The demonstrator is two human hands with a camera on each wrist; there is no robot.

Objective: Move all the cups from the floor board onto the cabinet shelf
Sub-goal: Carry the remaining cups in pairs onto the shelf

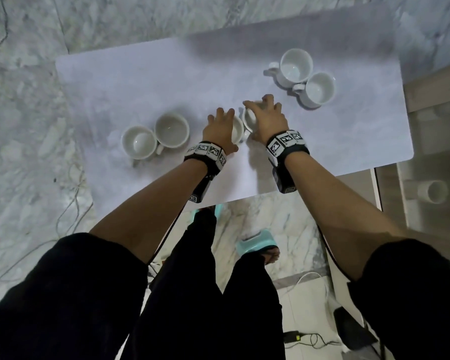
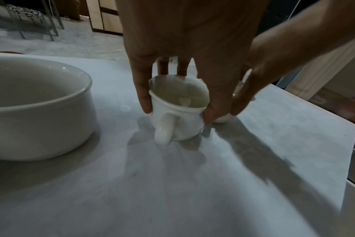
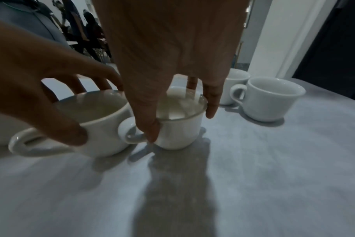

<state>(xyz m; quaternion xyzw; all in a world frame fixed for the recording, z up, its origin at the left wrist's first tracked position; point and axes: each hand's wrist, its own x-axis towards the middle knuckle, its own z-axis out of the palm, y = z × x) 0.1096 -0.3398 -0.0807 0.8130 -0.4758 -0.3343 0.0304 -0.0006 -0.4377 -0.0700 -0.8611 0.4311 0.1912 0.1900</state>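
I am reaching down with both hands onto the floor board, a pale, matte, rounded-corner sheet lying on the marbled floor. My left hand is draping over one middle cup, thumb on one side of the rim and fingers on the far side, curling round it from above. My right hand is doing the same to the neighbouring cup, fingertips wrapping its rim. The two cups are touching or nearly so: the left cup's handle is sitting against the right cup's wall, close beside my right thumb.

What I judge matters for the lift is that both cups are standing upright directly under their own palm, mouths up, so the way out is straight upward, easing them apart so the handle does not snag.

Relative to this middle pair, two more cups are standing on the left-hand side, and another two farther off on the right-hand side. All are white glazed ceramic, smooth, glossy and round-bellied with loop handles. On the cabinet shelf, off the board's right-hand edge, one cup seems already placed, though blurred.
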